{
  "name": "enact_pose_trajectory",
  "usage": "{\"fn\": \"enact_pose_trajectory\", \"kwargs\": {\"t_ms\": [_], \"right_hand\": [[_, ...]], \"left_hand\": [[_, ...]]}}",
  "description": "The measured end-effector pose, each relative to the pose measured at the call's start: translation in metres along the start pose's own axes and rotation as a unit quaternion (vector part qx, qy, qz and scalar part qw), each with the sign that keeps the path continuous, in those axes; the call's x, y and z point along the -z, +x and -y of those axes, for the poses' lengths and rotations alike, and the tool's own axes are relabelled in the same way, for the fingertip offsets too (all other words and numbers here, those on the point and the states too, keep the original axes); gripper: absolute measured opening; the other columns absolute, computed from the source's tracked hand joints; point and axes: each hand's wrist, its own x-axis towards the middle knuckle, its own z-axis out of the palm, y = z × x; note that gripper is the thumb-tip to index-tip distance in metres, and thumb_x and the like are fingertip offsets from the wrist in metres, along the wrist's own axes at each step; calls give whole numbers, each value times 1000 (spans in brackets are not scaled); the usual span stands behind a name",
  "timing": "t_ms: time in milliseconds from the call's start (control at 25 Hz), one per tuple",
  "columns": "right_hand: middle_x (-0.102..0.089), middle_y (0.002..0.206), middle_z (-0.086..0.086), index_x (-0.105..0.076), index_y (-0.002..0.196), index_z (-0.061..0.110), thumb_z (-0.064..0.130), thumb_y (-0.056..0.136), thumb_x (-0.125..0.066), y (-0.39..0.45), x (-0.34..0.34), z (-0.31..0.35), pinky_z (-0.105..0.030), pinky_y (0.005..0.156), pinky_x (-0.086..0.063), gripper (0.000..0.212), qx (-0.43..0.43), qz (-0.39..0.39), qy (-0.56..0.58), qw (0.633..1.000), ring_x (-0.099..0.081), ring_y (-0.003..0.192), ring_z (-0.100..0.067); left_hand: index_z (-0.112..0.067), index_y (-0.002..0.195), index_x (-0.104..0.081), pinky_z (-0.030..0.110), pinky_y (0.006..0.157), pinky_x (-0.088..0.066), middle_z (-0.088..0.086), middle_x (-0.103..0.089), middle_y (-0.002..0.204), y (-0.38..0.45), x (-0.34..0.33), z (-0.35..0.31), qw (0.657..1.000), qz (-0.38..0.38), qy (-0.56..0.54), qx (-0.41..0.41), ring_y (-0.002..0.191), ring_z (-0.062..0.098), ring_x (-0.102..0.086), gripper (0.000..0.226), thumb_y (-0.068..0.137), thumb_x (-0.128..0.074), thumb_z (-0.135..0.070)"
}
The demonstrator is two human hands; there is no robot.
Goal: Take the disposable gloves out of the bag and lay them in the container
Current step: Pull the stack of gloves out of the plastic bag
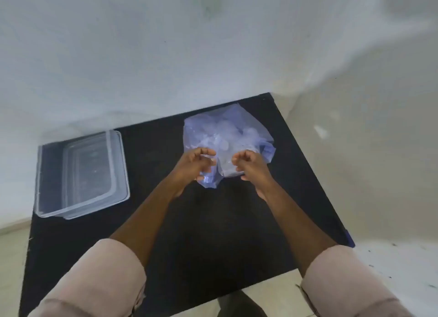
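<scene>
A translucent blue plastic bag [227, 132] lies on the black table [213, 233], towards its far right. Pale clear disposable gloves [239, 133] show through the bag as a crumpled mass. My left hand [195, 167] grips the bag's near edge on the left side, fingers curled. My right hand [251, 166] pinches the same near edge on the right side. Between the two hands the bag's mouth is bunched. A clear rectangular plastic container [47, 174] stands at the table's left with nothing visible inside it.
A white wall runs close behind the table and along its right side. The table's right edge sits near a pale floor with dark specks [391, 269]. Bare black surface lies between the container and the bag.
</scene>
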Motion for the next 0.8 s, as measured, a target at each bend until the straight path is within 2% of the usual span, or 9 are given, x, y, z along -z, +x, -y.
{"fn": "enact_pose_trajectory", "kwargs": {"t_ms": [40, 120, 200, 280, 400, 480, 560, 680, 800], "right_hand": [[-62, 100, -7, -60, 100, 12, 15, 87, -64, 8, 4, -4, -35, 74, -49, 14, -12, -54, -37, 998, -58, 90, -22], [-58, 114, -15, -51, 122, 7, 18, 82, -68, 31, 16, -20, -36, 77, -49, 44, -40, -167, -130, 977, -58, 94, -28], [-50, 126, -20, -39, 135, 6, 24, 79, -71, 50, 21, -33, -43, 85, -52, 67, -64, -186, -191, 962, -57, 106, -37], [-46, 132, -20, -35, 139, 6, 31, 76, -75, 69, 22, -38, -47, 90, -52, 79, -94, -183, -198, 958, -55, 113, -39], [-56, 117, -14, -52, 125, 5, 29, 74, -76, 84, 16, -38, -43, 83, -55, 61, -95, -173, -189, 962, -61, 101, -34], [-56, 86, -8, -63, 96, 2, 18, 77, -72, 89, 12, -31, -40, 74, -55, 26, -92, -154, -160, 971, -61, 83, -28], [-55, 71, -10, -59, 73, 5, 10, 75, -70, 90, 11, -26, -35, 63, -50, 12, -81, -134, -56, 986, -56, 68, -25], [-58, 74, -12, -61, 76, 8, 8, 72, -67, 71, 10, -29, -29, 53, -47, 8, -111, -109, 117, 981, -55, 64, -22], [-55, 72, -10, -63, 82, 3, -2, 73, -62, 25, 13, -46, -25, 46, -42, 11, -150, -54, 165, 973, -50, 58, -18]], "left_hand": [[-27, 102, -66, 33, 79, -48, 7, -64, 104, 7, -7, 5, 997, -22, 75, -15, 96, 23, -60, 25, 80, -70, -18], [-33, 111, -64, 40, 92, -47, 8, -54, 127, 25, -20, 20, 948, -66, 304, -61, 119, 31, -51, 35, 78, -72, -24], [-39, 127, -57, 54, 101, -40, 10, -31, 150, 31, -37, 31, 866, -97, 486, -57, 135, 36, -32, 48, 81, -68, -29], [-40, 137, -47, 57, 104, -35, 10, -15, 158, 40, -43, 35, 834, -116, 538, -29, 140, 37, -23, 55, 85, -63, -29], [-31, 148, -33, 56, 106, -38, 13, -22, 155, 54, -45, 35, 863, -101, 495, -10, 139, 39, -29, 70, 85, -64, -26], [-24, 152, -25, 51, 107, -40, 14, -28, 154, 63, -42, 32, 884, -96, 458, -15, 138, 37, -34, 77, 86, -64, -24], [-19, 153, -23, 49, 106, -42, 14, -33, 152, 69, -37, 31, 893, -106, 437, -28, 135, 36, -39, 78, 86, -63, -21], [-13, 150, -30, 47, 101, -45, 12, -40, 149, 73, -31, 28, 901, -126, 413, -39, 131, 35, -44, 72, 86, -61, -20], [-15, 145, -37, 45, 97, -46, 11, -46, 146, 70, -26, 28, 906, -138, 398, -34, 129, 34, -46, 65, 85, -60, -18]]}}
